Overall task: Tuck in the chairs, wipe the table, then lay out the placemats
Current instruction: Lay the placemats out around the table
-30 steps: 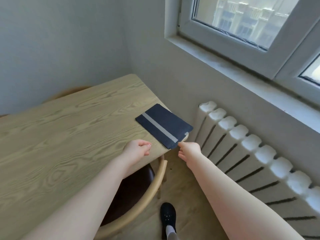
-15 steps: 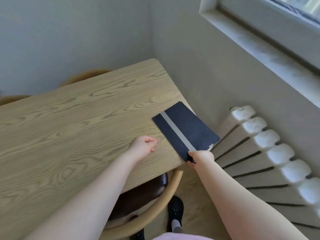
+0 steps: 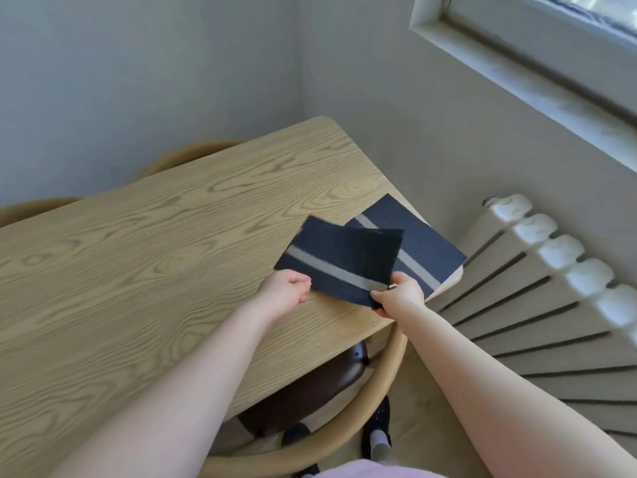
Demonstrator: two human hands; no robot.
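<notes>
Two mats: the top mat (image 3: 339,260) is lifting off the lower mat (image 3: 418,241) at the worktop (image 3: 138,270) corner.
Right hand (image 3: 400,298): fingers are pinching its near corner shut.
Left hand (image 3: 284,294): fingers are curling loosely at its left edge; grip unclear.
Handling: looking light, thin, floppy fabric; opposite edges are suiting best.

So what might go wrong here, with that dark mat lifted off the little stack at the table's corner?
1. The right hand pinches only one corner of the top placemat, and the left hand is just at its edge, so it may flop or slip.
2. The lower placemat lies at the table corner by the radiator; dragging the top one might nudge it off.
</notes>
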